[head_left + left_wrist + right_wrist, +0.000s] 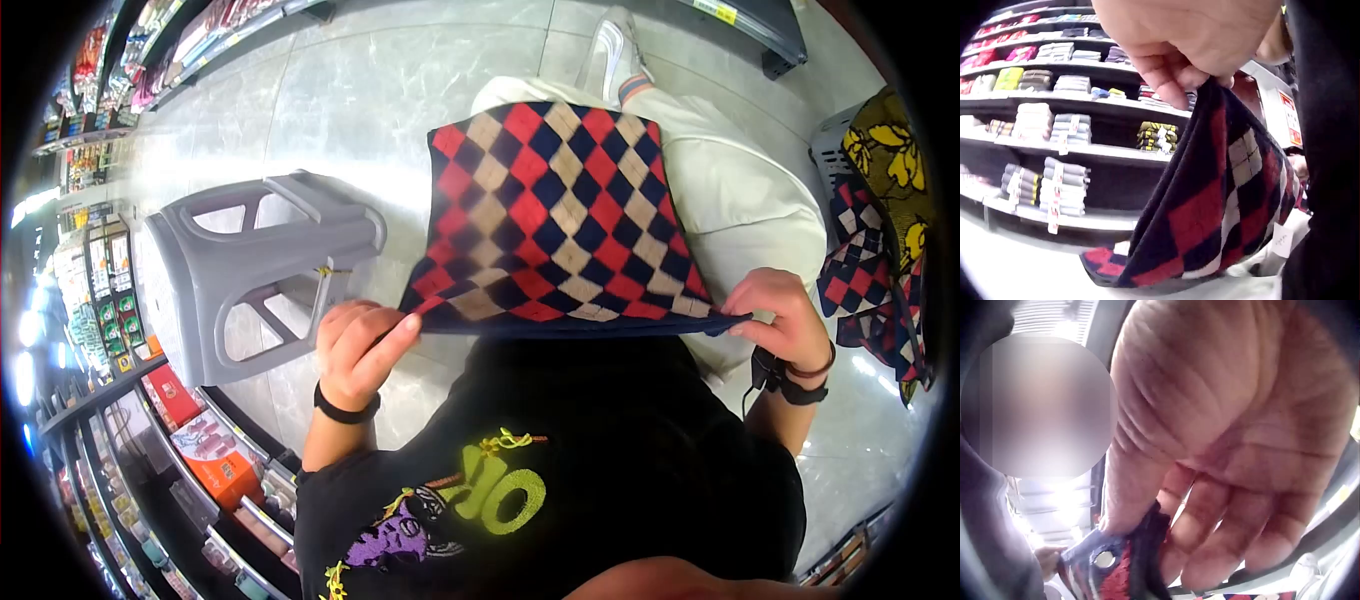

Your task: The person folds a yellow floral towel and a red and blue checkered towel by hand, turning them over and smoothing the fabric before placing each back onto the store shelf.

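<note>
A towel (560,220) with red, beige and navy diamonds is spread over the person's lap, its navy near edge lifted and stretched between the hands. My left hand (362,345) pinches the near left corner between thumb and fingers. At the opposite corner, my right hand (780,308) pinches the edge. The left wrist view shows the towel (1210,212) hanging in a fold below the left hand (1191,37). Seen from the right wrist, thumb and index finger of the right hand (1229,431) hold the navy corner (1116,562), while the other fingers are loosely bent.
A grey plastic stool (260,270) lies on its side at the left. Another diamond-patterned towel (860,265) and an olive one with yellow flowers (895,160) hang at the right. Shelves of boxed goods (215,455) stand left; folded towels (1063,194) fill a wall shelf.
</note>
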`<state>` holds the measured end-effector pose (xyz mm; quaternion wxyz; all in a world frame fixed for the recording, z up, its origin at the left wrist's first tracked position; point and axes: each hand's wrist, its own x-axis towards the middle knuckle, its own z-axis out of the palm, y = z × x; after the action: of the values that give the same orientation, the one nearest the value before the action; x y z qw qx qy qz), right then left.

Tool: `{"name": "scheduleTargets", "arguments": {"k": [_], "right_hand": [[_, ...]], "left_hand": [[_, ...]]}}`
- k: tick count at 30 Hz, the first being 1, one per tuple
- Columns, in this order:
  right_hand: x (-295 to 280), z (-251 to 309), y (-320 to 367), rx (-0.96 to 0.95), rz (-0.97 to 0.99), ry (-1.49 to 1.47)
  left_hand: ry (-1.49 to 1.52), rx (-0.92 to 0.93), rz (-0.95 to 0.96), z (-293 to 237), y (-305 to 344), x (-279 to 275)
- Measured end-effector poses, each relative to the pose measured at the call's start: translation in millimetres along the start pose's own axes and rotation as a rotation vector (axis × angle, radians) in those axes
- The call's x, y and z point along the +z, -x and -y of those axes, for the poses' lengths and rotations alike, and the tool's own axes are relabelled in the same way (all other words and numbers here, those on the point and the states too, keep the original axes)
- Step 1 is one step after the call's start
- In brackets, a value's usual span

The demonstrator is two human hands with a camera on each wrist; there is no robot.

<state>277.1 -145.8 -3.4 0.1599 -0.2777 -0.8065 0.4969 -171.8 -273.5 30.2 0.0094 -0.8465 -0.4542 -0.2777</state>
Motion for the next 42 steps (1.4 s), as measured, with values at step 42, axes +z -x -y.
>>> {"name": "scheduleTargets", "arguments": {"k": [42], "right_hand": [[15.6, -166.5, -116.9, 0.39, -0.177, 0.426]], "left_hand": [[-0.072, -0.274, 0.056, 162.4, -79.9, 166.2]]}}
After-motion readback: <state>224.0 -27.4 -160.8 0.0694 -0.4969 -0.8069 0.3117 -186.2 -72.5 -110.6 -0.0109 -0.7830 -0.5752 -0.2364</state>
